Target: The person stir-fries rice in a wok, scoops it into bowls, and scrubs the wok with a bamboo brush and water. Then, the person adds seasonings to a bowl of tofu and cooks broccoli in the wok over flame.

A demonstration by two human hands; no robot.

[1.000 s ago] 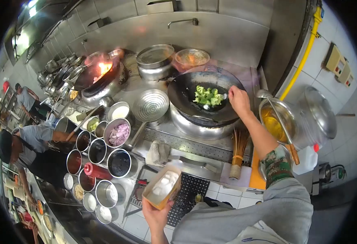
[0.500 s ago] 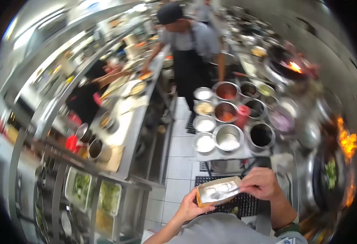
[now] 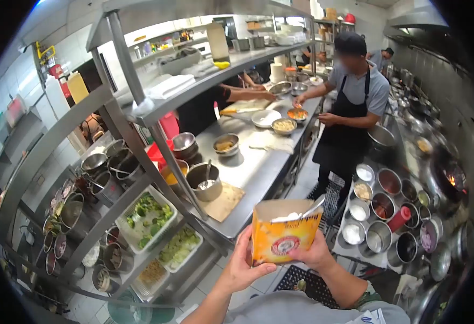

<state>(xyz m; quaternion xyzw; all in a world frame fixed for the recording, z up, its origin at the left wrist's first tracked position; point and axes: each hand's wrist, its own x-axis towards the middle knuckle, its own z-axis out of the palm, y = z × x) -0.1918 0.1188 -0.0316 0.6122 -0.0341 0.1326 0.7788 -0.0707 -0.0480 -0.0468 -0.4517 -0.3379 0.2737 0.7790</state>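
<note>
An orange and yellow baking soda box (image 3: 266,237) with a round red logo is held up in front of me, its top open. Inside it lies white powder (image 3: 290,217), and a metal spoon (image 3: 314,208) rests across the opening with its handle past the right rim. My left hand (image 3: 243,265) grips the box at its left side and lower corner, thumb underneath. On the right side, my right hand (image 3: 314,252) is closed around the box too; its far fingers are hidden behind it.
A steel counter (image 3: 253,178) runs ahead on the left, holding bowls and a pot with a spoon (image 3: 207,181). Trays of broccoli (image 3: 149,216) and cut greens (image 3: 180,247) sit below left. Right are sauce pots (image 3: 389,182) and a flaming wok (image 3: 453,181). A co-worker (image 3: 353,97) stands ahead.
My view has swung left toward the counter. The box is raised and tilted so its printed front shows. My right hand has gone from the spoon to the box's side.
</note>
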